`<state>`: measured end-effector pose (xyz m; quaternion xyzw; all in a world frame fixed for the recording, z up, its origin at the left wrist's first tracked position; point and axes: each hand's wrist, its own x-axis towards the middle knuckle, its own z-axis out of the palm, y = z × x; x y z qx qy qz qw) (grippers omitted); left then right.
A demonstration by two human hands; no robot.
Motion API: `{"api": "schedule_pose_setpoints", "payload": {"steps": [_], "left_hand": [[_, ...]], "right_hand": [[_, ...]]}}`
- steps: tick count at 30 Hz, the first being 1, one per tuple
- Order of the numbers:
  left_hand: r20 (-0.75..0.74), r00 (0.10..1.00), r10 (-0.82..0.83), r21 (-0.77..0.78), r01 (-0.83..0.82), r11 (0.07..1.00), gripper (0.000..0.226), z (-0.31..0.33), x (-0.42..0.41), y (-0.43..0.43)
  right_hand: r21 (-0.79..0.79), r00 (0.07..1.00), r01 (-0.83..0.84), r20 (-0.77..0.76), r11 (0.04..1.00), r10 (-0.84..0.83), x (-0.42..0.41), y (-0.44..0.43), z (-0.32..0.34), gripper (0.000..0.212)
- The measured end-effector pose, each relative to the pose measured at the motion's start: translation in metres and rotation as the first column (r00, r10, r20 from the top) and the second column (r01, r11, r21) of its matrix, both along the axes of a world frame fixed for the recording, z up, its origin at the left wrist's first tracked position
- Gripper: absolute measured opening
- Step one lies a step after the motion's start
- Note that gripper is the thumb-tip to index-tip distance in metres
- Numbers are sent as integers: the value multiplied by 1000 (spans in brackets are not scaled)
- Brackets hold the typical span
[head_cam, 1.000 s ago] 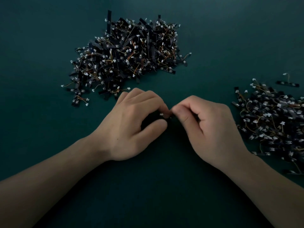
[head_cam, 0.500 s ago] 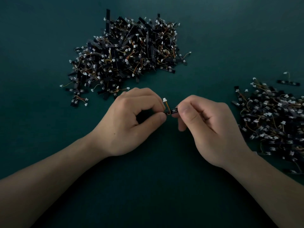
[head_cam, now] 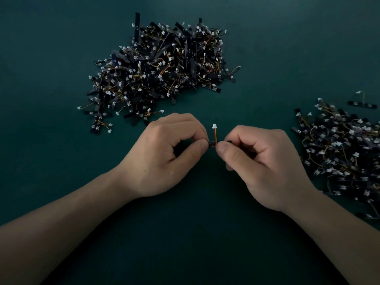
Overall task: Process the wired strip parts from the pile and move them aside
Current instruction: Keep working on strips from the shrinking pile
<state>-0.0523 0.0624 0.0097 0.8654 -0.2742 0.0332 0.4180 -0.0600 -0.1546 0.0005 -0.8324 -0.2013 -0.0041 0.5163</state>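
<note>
Pinching a strip [head_cam: 211,143] by its ends at centre, the left hand [head_cam: 164,155] and right hand [head_cam: 267,161] had drawn apart, its wire [head_cam: 215,135] now upright, so it looked ready for the heap [head_cam: 345,151] at 3 o'clock, not the pile [head_cam: 164,64] at 12.

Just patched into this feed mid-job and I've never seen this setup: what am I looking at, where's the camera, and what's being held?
No machine here: a person works with two bare hands. The one picture comes from a camera worn on the person's head, looking forward and down. The left hand and the right hand each pinch one end of a small black strip part; its orange wire stands up, ending in a white connector. On the dark green surface, a large pile of such parts lies beyond the hands, and a second heap lies at the right edge, partly out of frame.
</note>
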Motion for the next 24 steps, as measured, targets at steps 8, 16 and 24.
{"api": "schedule_pose_setpoints", "payload": {"steps": [8,16,24], "left_hand": [[16,1000,14,-5,-14,1000,14,0,0,1],[33,997,-73,-8,74,997,18,2,-1,3],[61,993,-98,13,98,995,19,0,-1,3]], "right_hand": [[7,1000,-4,22,1000,3,-1,1,1,31],[17,999,-47,4,999,47,-2,0,1,32],[25,998,-50,25,998,49,-2,0,0,33]]}}
